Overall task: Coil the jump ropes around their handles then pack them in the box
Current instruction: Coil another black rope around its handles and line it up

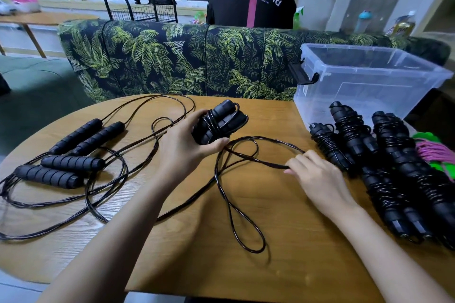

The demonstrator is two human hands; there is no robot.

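My left hand (183,147) grips a pair of black handles (219,122) held together, with a few turns of black rope wound round them. The rest of that rope (246,236) trails loose over the middle of the wooden table (221,275). My right hand (317,177) pinches this rope near its far loop. Two uncoiled black jump ropes (73,152) lie at the left, handles side by side, ropes spread in loops. Several coiled black jump ropes (384,170) lie in a row at the right. A clear plastic box (374,81) stands open at the back right.
A green and pink coiled rope (435,152) lies at the far right edge. A leaf-patterned sofa (172,56) backs the table, and a person in a black top (251,0) sits beyond it facing away. The table's round edge runs close at front left.
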